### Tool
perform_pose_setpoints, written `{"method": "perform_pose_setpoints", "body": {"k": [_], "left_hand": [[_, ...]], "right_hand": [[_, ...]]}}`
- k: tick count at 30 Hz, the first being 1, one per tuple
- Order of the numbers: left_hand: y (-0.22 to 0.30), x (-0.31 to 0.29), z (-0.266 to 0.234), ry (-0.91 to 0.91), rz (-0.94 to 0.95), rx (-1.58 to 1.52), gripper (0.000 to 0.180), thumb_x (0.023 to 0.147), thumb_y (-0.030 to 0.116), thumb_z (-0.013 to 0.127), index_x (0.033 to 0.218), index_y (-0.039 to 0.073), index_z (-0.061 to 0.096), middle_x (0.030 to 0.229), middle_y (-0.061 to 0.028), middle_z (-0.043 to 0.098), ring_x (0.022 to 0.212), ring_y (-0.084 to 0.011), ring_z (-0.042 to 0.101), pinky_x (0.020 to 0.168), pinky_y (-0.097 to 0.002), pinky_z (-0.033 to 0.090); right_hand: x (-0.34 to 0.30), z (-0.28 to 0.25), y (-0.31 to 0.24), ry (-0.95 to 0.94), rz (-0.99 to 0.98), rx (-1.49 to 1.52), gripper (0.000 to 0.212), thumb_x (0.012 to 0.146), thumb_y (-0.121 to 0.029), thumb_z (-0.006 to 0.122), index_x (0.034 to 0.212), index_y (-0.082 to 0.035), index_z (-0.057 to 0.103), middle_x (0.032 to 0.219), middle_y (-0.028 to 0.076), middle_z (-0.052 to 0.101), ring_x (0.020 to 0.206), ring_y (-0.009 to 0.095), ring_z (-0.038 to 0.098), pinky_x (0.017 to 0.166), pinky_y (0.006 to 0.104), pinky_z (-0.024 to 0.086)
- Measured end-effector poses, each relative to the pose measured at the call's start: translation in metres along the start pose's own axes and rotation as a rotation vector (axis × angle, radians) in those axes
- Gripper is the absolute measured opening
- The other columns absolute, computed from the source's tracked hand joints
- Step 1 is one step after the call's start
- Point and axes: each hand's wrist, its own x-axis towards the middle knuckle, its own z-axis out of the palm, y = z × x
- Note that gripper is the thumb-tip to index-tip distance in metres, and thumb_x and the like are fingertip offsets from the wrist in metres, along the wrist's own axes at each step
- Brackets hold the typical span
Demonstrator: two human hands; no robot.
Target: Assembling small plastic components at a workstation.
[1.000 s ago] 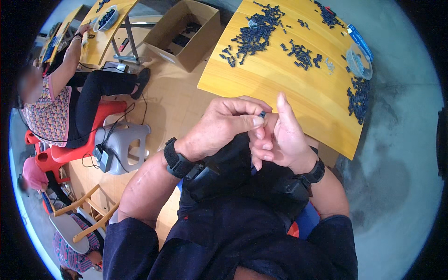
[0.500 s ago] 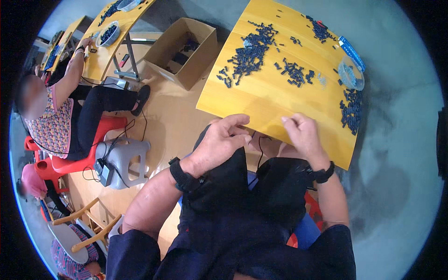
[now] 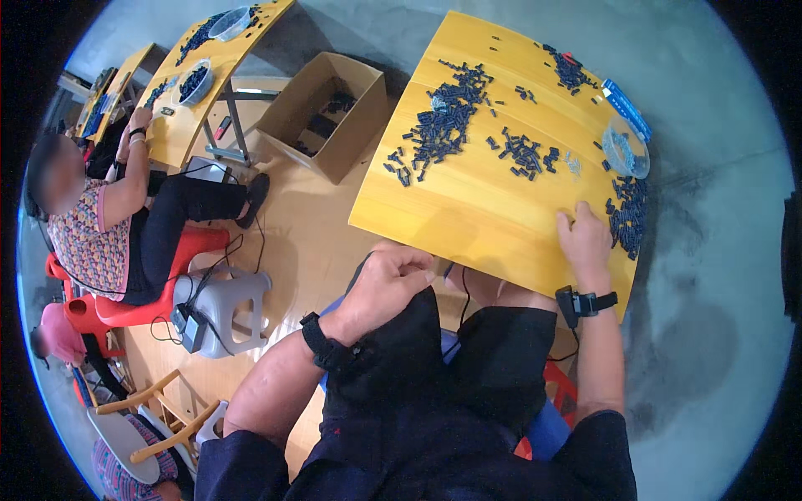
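My left hand is above my left thigh, just off the table's near edge. Its fingers are curled toward the thumb; whether something small is between them is hidden. My right hand reaches over the right part of the yellow table, thumb and forefinger slightly apart with nothing visible between them. Ahead of it lies a small patch of tiny clear pieces. To its right is a heap of small black parts. Another small pile of black parts lies farther left.
A large black pile covers the table's left side. A clear tub and blue box stand at the right edge. An open carton is on the floor. At left, a seated person works at another table.
My right hand has moved right and forward over the table, away from my left hand. My left hand has drawn back slightly, its fingers more curled. The view has shifted a little.
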Motion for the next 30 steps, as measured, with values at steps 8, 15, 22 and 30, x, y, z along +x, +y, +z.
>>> {"method": "perform_pose_setpoints", "body": {"k": [8,15,22,30], "left_hand": [[-0.011,0.004,0.0,0.015,0.024,0.045,0.019,0.083,0.006,0.063,0.099,-0.004,0.064,0.1,-0.0071,0.057,0.092,-0.0146,0.058,0.081,-0.0265,0.047],[-0.012,0.003,-0.003,0.028,0.014,0.037,0.018,0.084,0.006,0.062,0.1,-0.003,0.064,0.093,-0.0053,0.063,0.086,-0.0106,0.058,0.078,-0.0244,0.047],[-0.003,0.001,-0.003,0.029,0.035,0.081,0.02,0.084,0.008,0.063,0.1,-0.003,0.063,0.095,-0.0057,0.06,0.085,-0.0112,0.057,0.076,-0.0251,0.046],[-0.006,0.001,-0.005,0.034,0.033,0.055,0.021,0.084,0.008,0.063,0.101,-0.003,0.063,0.096,-0.0064,0.059,0.085,-0.0126,0.057,0.076,-0.0259,0.046]], "right_hand": [[0.027,0.028,-0.048,0.058,-0.263,0.32,0.014,0.082,-0.016,0.057,0.079,-0.003,0.056,0.075,0.019,0.061,0.071,0.039,0.061,0.064,0.0475,0.048],[0.041,0.024,-0.062,0.02,-0.239,0.405,0.013,0.083,-0.014,0.056,0.078,-0.001,0.056,0.078,0.021,0.063,0.075,0.039,0.061,0.065,0.0474,0.048],[0.066,0.021,-0.074,-0.004,-0.277,0.392,0.016,0.083,-0.015,0.056,0.093,-0.004,0.063,0.081,0.02,0.065,0.078,0.038,0.063,0.069,0.0471,0.049],[0.086,0.035,-0.081,-0.088,-0.377,0.227,0.018,0.085,-0.015,0.051,0.094,-0.007,0.064,0.075,0.019,0.065,0.076,0.037,0.063,0.068,0.0472,0.05]]}}
